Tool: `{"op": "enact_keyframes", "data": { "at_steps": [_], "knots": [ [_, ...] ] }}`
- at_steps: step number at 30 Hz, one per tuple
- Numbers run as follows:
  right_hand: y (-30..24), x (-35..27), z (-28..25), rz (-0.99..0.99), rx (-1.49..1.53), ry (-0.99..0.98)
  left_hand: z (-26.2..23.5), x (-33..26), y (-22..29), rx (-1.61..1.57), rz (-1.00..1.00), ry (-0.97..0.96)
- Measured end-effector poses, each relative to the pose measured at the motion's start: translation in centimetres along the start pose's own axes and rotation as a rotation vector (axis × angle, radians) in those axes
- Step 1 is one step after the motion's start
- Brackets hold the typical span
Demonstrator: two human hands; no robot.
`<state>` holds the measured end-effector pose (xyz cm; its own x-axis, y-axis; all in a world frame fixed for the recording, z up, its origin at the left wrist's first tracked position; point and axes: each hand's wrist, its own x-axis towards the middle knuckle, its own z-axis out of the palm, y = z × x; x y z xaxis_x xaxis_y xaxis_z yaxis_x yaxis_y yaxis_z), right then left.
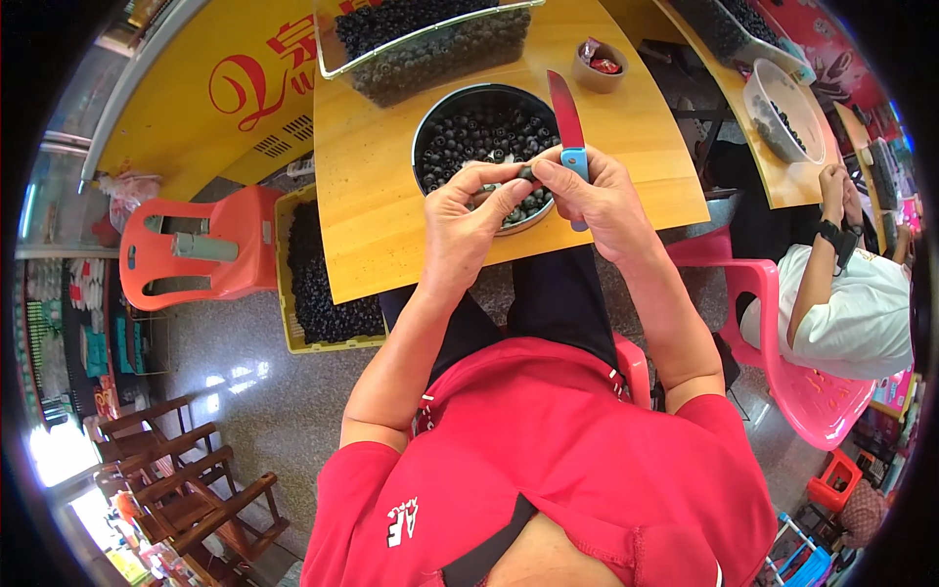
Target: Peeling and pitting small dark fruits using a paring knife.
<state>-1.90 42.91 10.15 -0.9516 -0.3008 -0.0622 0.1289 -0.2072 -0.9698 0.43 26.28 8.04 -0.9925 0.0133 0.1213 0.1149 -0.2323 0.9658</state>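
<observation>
Over a round metal bowl (423,127) of small dark round pieces, my two hands meet with their fingertips close together. My left hand (462,227) pinches one small dark round piece (527,173) between thumb and fingers. A knife (574,158) with a blue handle and a reddish blade is held in my right hand (608,201), its blade pointing up and away from me. The right thumb tip also touches the dark piece. A few pale bits lie among the pieces in the bowl. My fingers cover the bowl's near part.
On the wooden table (381,245) stand a clear tub (430,68) of dark pieces and a small brown cup (599,67) with red wrappers. A yellow crate (337,342) of dark pieces sits at left beside an orange chair (254,245). Another person (841,303) sits at right.
</observation>
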Motion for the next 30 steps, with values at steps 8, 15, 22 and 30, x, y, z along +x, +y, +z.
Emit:
{"op": "enact_keyframes", "data": {
  "at_steps": [8, 15, 22, 30],
  "knots": [
    [1.0, 0.2, 0.2, -0.303, -0.240, 0.054, -0.5, -0.2, 0.8, -0.163, -0.184, 0.019],
    [0.4, -0.2, -0.2, -0.639, -0.991, 0.070, -0.5, 0.0, 0.7, -0.161, -0.141, 0.033],
    [0.4, -0.1, -0.5, -0.620, -1.059, 0.079, -0.8, 0.0, 0.3, -0.030, -0.075, 0.040],
    [0.7, 0.2, -1.0, -0.586, -1.129, 0.072, -1.1, -0.7, 1.5, -0.010, 0.140, -0.142]
  ]
}}
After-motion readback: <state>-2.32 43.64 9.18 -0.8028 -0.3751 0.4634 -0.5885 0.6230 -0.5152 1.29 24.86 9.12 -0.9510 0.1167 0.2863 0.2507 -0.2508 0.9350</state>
